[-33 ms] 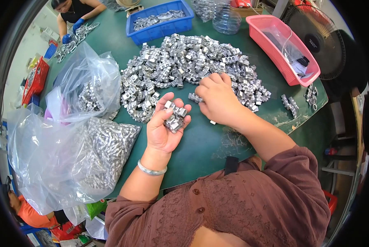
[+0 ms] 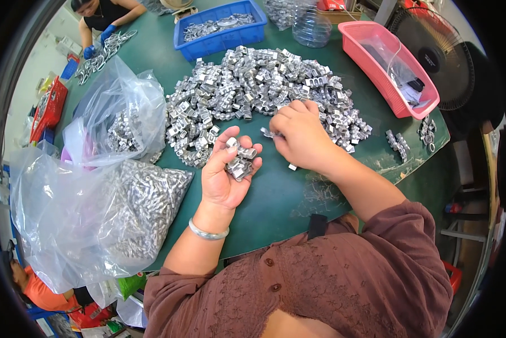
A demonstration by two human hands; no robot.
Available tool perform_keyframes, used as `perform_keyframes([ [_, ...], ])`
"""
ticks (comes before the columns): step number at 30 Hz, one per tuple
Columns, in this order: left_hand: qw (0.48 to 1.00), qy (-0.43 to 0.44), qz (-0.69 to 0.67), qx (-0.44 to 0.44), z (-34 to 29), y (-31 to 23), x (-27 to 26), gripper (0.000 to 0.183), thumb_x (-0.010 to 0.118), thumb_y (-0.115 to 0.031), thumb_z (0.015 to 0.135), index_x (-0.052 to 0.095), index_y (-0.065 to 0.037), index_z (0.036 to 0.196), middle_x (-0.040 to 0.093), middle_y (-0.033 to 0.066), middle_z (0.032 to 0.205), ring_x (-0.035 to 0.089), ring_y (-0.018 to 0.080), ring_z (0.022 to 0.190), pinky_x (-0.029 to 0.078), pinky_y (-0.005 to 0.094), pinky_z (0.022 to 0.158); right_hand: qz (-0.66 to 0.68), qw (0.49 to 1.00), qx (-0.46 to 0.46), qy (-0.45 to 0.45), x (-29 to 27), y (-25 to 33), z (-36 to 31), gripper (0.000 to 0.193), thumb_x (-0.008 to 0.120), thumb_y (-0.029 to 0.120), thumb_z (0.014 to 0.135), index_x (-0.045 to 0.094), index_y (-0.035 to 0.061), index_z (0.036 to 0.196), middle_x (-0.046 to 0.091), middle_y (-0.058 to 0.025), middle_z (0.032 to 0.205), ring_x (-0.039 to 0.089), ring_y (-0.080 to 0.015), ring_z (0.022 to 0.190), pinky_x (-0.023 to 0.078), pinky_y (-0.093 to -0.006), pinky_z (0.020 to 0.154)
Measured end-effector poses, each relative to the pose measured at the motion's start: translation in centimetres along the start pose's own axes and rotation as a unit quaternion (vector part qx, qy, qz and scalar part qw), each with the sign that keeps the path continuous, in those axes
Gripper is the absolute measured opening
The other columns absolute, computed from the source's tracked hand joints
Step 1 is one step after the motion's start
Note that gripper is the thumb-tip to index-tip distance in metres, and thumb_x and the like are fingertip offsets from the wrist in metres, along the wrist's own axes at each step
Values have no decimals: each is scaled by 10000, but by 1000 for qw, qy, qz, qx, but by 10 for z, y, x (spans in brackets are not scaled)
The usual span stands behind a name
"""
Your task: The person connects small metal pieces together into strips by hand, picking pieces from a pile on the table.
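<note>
My left hand (image 2: 226, 174), palm up with its fingers curled, holds a cluster of small silver metal pieces (image 2: 241, 160), the thumb pressing them from the left. To its right, at the near edge of a large heap of similar metal pieces (image 2: 264, 76), is my right hand (image 2: 302, 135). It is closed at the fingertips on a short silver metal piece (image 2: 268, 133), whose left end sticks out; the rest is hidden behind the fingers. One loose small metal piece (image 2: 292, 167) lies on the green table (image 2: 264, 211) just below my right hand.
Clear plastic bags of metal parts (image 2: 146, 203) crowd the left. A blue bin (image 2: 219, 28) of parts and a clear plastic jar (image 2: 311, 29) stand behind the heap. A pink basket (image 2: 388, 73) and a black fan (image 2: 433, 56) are at right. A person with blue gloves (image 2: 107, 35) works far left.
The metal piece at my right fingertips has tilted and shows less of itself. My right hand has shifted slightly to the right; my left hand stays still.
</note>
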State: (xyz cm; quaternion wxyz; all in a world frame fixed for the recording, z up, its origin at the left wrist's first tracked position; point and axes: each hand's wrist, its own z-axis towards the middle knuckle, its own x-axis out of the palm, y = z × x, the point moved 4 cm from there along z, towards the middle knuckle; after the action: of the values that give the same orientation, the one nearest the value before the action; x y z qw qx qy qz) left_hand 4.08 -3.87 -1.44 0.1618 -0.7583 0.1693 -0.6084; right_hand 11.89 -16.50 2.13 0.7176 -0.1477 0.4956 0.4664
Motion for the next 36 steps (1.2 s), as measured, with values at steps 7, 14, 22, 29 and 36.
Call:
perform_keyframes([
  [7,996,-71,57,-6,2,3,-9,205,537,-103,771,480,-100,968,504,47,763,519,201,756,470,301,624,45,999,-3,1,-12,-6,1,115,623,139,657,566,93,746,527,-25,755,467,-221,803,307,-365,764],
  [14,995,-64,79,13,5,3,-8,190,557,-66,756,499,-70,936,522,49,680,531,180,626,432,282,527,-95,991,-90,18,5,15,4,250,656,206,623,594,95,839,506,-17,749,450,-194,809,301,-365,765],
  [22,988,-108,103,26,4,1,-9,198,560,-66,753,497,-55,940,521,50,675,531,177,623,420,279,511,44,998,-45,30,-1,4,7,62,574,107,659,574,119,719,531,10,654,478,-172,724,300,-358,756],
  [29,988,-90,122,3,1,2,-7,206,536,-120,781,472,-67,970,516,66,754,504,187,679,410,268,534,647,743,159,62,-9,-12,1,120,578,6,750,556,13,867,555,6,807,503,-50,741,416,-201,669],
  [36,998,-24,62,-2,-5,3,3,207,529,-124,782,482,-79,978,537,87,801,511,194,688,414,282,537,711,684,141,85,-5,-12,-4,196,605,-45,716,550,8,897,561,-54,916,535,-101,828,440,-219,712],
])
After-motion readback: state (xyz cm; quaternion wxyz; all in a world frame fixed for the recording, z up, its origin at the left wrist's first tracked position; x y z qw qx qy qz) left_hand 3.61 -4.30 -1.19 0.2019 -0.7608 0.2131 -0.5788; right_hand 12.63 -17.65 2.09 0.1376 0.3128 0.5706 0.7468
